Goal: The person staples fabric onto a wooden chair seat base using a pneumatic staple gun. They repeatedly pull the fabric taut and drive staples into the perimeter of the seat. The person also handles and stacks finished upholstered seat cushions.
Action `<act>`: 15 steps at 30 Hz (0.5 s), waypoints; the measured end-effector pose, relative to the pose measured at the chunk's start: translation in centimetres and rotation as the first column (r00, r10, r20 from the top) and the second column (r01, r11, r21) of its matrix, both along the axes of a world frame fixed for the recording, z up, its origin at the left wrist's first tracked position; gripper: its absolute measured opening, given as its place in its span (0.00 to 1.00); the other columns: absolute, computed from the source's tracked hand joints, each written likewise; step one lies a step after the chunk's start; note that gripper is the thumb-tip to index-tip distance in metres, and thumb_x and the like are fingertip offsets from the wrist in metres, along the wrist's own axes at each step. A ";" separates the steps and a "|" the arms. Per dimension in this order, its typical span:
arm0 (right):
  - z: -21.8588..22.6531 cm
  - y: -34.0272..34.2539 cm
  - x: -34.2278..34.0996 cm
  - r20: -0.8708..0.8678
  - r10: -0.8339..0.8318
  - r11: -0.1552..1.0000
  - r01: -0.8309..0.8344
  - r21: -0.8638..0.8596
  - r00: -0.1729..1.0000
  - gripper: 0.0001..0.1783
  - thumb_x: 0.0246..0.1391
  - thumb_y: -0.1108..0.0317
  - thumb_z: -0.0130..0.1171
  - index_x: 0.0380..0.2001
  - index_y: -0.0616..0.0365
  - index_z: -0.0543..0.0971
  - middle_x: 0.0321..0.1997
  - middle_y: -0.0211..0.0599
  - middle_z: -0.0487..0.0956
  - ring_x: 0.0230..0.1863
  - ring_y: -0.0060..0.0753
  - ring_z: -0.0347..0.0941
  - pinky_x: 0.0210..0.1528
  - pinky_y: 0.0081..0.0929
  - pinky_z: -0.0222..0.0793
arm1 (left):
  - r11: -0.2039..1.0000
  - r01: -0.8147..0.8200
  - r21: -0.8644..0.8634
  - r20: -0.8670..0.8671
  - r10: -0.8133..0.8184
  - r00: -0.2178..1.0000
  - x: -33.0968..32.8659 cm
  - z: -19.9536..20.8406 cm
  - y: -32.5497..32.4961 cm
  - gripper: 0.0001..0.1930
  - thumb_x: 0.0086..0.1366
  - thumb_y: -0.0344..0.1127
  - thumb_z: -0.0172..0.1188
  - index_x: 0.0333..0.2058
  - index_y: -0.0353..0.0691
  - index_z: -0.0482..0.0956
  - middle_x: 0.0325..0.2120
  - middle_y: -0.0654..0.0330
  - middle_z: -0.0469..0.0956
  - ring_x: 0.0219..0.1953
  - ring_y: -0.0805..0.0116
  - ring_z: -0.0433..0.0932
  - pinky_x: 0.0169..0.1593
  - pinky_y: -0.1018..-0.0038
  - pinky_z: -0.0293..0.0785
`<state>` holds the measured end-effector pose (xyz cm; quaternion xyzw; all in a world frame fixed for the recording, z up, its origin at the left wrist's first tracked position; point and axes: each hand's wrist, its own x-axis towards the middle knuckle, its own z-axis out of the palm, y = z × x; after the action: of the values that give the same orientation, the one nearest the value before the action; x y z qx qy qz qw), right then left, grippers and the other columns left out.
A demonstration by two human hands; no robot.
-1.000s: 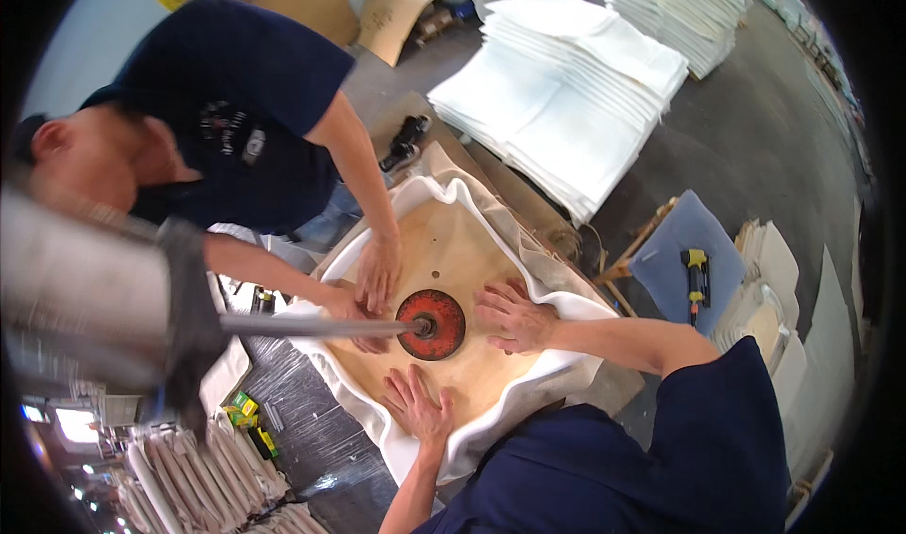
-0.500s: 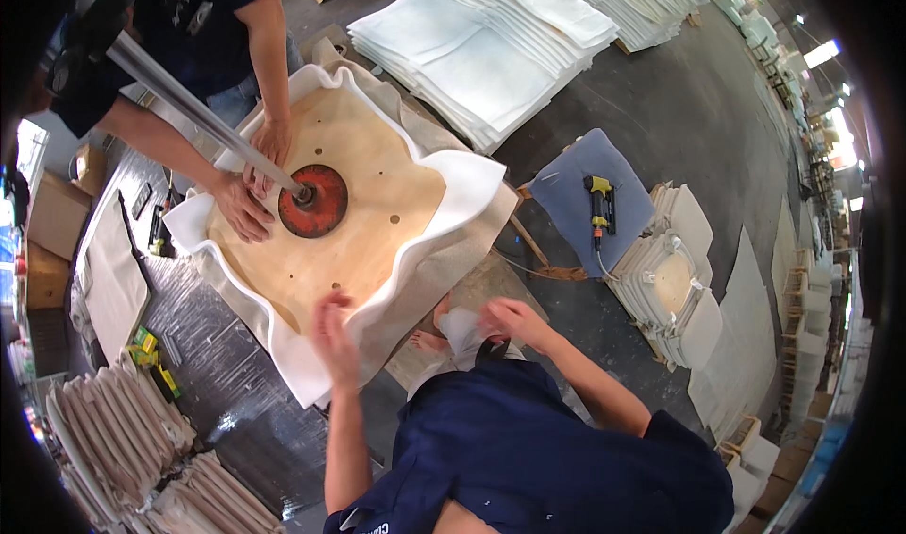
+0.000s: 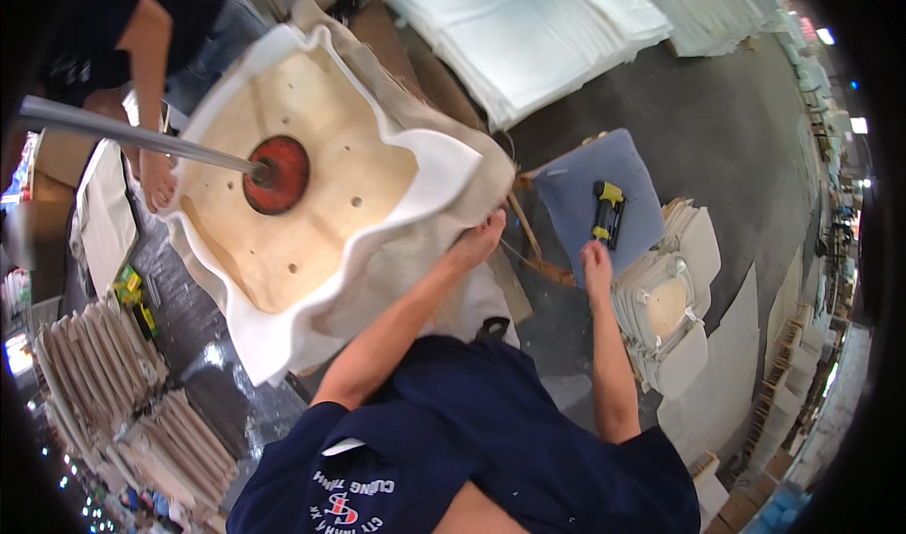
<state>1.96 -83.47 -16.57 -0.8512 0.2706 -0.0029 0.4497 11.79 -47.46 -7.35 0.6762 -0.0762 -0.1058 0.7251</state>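
A curved plywood seat shell (image 3: pixel 302 109) lies in front of me with white foam (image 3: pixel 444 166) around its rim and beige fabric (image 3: pixel 406 260) under it. A red round pad (image 3: pixel 276 175) on a metal rod (image 3: pixel 142 138) presses on its middle. My left hand (image 3: pixel 479 241) has its fingers curled on the fabric's edge at the near right side. To the right, a yellow and black staple gun (image 3: pixel 606 215) rests on a blue-grey padded seat (image 3: pixel 576 190). My right hand (image 3: pixel 595 262) is closed at the gun's lower end, by its hose connection.
A co-worker's hand (image 3: pixel 157 180) is by the shell's left corner. White foam sheets (image 3: pixel 519 43) are stacked at the back. Stacked seat parts (image 3: pixel 665 308) stand right of the padded seat. Beige padded pieces (image 3: pixel 99 364) fill the lower left.
My left hand has moved right onto the fabric's edge. My right hand has reached right to the staple gun. The co-worker's hands have left the red pad. The view has shifted.
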 end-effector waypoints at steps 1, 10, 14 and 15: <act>-1.8 -3.2 1.4 0.037 0.015 0.972 -0.006 -0.237 0.999 0.19 0.71 0.58 0.61 0.57 0.58 0.81 0.51 0.46 0.87 0.51 0.48 0.85 0.54 0.39 0.78 | 0.965 -0.164 0.202 0.283 0.103 0.954 0.5 2.4 0.5 0.37 0.75 0.32 0.56 0.78 0.43 0.53 0.69 0.46 0.65 0.70 0.49 0.61 0.72 0.66 0.56; -11.6 -12.0 13.5 -0.409 -0.096 0.943 -0.048 -0.328 0.907 0.63 0.48 0.53 0.79 0.76 0.66 0.52 0.70 0.75 0.71 0.72 0.70 0.69 0.74 0.51 0.67 | -0.059 -0.272 0.960 0.277 0.109 0.955 7.6 12.1 8.6 0.37 0.57 0.47 0.78 0.65 0.53 0.77 0.68 0.47 0.70 0.72 0.43 0.64 0.67 0.34 0.60; -14.1 -13.0 15.8 -0.285 -0.234 0.914 0.110 -0.391 0.929 0.62 0.43 0.57 0.84 0.73 0.68 0.55 0.67 0.71 0.74 0.68 0.70 0.73 0.73 0.49 0.69 | 0.197 -0.072 0.978 0.047 0.129 0.991 6.6 12.2 8.2 0.16 0.62 0.46 0.75 0.43 0.43 0.86 0.25 0.47 0.83 0.30 0.43 0.83 0.36 0.53 0.77; -15.6 -15.2 14.5 -0.192 -0.233 0.919 0.151 -0.365 0.953 0.59 0.46 0.55 0.83 0.72 0.69 0.58 0.68 0.67 0.73 0.68 0.64 0.74 0.73 0.47 0.69 | 0.296 -0.077 0.952 0.029 0.162 0.986 7.2 12.1 7.1 0.12 0.66 0.43 0.71 0.42 0.43 0.86 0.25 0.44 0.82 0.28 0.41 0.83 0.30 0.52 0.75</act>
<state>16.46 -98.70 -32.18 -0.8804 0.3992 0.0045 0.2560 18.99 -40.40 4.71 0.9724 0.0774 -0.1007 0.1957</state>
